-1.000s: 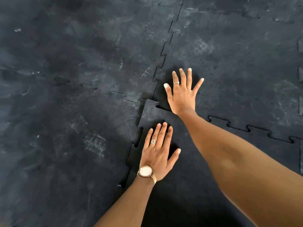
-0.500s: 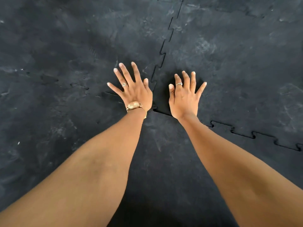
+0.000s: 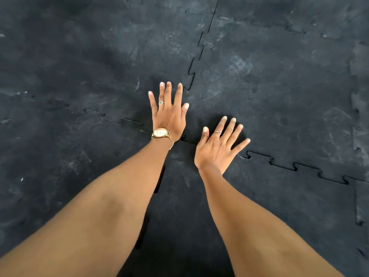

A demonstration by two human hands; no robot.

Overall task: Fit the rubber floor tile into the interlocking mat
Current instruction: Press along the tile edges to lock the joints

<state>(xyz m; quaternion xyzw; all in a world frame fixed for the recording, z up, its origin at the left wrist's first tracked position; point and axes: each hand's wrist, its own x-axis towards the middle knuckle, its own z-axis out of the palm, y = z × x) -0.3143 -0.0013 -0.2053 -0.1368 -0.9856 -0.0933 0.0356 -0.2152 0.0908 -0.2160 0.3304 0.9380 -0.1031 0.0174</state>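
A black rubber floor tile (image 3: 179,196) with jigsaw edges lies between my forearms, its far corner at the junction of the surrounding mat. My left hand (image 3: 168,114) lies flat, fingers spread, on the far-left mat tile (image 3: 99,56), just past that corner; it wears a gold watch and a ring. My right hand (image 3: 218,145) presses flat, fingers fanned, over the seam between the tile and the far-right mat tile (image 3: 279,86). Dark gaps show along the tile's left edge beside my left forearm. Neither hand holds anything.
Dusty black interlocking mat (image 3: 50,156) covers the whole floor. A toothed seam (image 3: 295,168) runs to the right from my right hand, slightly open. Another seam (image 3: 199,47) runs away toward the top. More tile joints line the right edge (image 3: 355,116).
My left hand moved from the tile's left edge up to the far corner, then slightly right. My right hand slid nearer and to the right along the seam. The raised corner now lies lower.
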